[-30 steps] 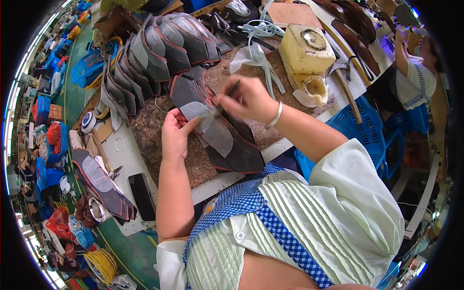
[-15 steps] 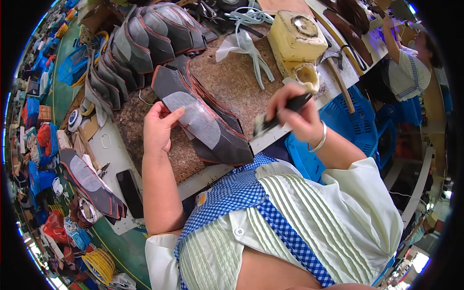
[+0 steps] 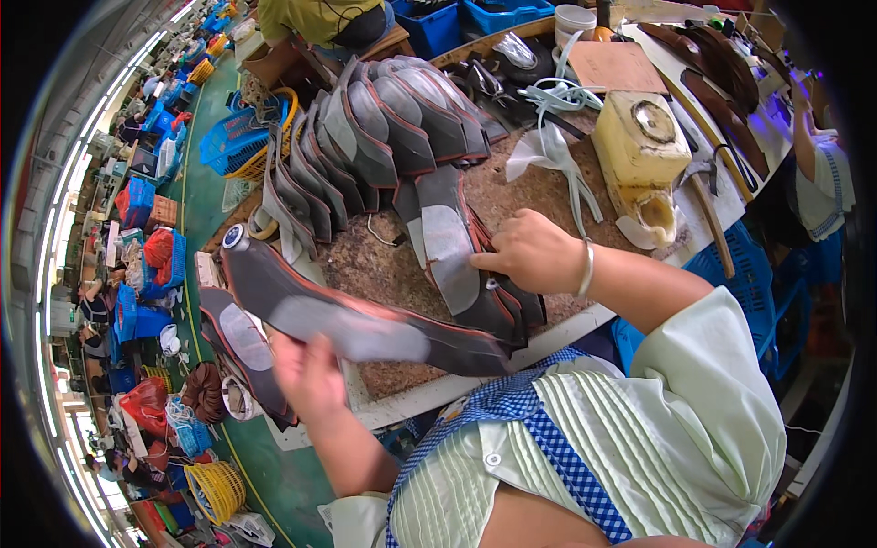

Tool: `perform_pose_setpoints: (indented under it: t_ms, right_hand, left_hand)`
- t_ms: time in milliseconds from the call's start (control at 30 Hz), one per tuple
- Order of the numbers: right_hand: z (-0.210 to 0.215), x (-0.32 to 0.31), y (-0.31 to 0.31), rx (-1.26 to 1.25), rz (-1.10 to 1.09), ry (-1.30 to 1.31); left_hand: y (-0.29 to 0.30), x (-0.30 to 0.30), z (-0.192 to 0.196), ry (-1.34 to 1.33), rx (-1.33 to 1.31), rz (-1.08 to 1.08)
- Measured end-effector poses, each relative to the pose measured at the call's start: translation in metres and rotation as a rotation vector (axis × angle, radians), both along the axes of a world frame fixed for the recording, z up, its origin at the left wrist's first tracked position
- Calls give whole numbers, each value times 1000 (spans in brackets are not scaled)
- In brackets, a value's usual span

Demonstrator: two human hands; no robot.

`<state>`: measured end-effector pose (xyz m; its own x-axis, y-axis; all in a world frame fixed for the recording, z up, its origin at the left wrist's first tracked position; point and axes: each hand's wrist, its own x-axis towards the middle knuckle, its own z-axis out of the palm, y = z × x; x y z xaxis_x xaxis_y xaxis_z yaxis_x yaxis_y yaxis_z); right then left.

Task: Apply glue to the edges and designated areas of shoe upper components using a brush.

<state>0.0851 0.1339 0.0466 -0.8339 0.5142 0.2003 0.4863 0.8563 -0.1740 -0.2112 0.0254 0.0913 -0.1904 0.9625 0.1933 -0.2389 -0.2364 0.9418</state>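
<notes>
The left hand (image 3: 311, 370) was blurred, its fingers hard to count, but it gripped the near edge of a long dark shoe-upper piece (image 3: 356, 320) with a grey patch, held out over the table's left edge; the thumb was hidden behind the piece. The right hand (image 3: 534, 256) lay closed on a stack of similar pieces (image 3: 457, 247) in the middle of the table (image 3: 384, 274), fingertips pressing the top one; whether anything small sat in that fist could not be told. The held piece's far end overlapped the stack's lower end, hiding it. Behind, a fanned row of dark pieces (image 3: 365, 137) curved across the table, and another pile (image 3: 242, 352) lay partly under the held piece. To the right stood a yellowish can (image 3: 639, 146) with a hammer (image 3: 708, 205) just beside it. Grey straps (image 3: 553, 146) trailed between the row and the can. A seated person (image 3: 320, 18) was cut off at the top edge
</notes>
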Motion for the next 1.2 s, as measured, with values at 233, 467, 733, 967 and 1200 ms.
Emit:
perform_pose_setpoints:
  t_ms: [233,467,733,967,1200]
  right_hand:
    - [17,35,-23,14,-231,338]
    - [30,94,-51,100,-468,597]
    - [50,205,-63,-416,-859,1299]
    - [33,182,-52,-6,-679,576]
    - [29,192,-32,-275,-914,232]
  left_hand:
    - [199,-46,18,202,23,126]
    - [348,-92,-86,614,-79,336]
    - [237,-45,-26,726,-23,295]
    - [93,61,-94,434,-233,-132]
    - [79,86,-89,141,-358,-7]
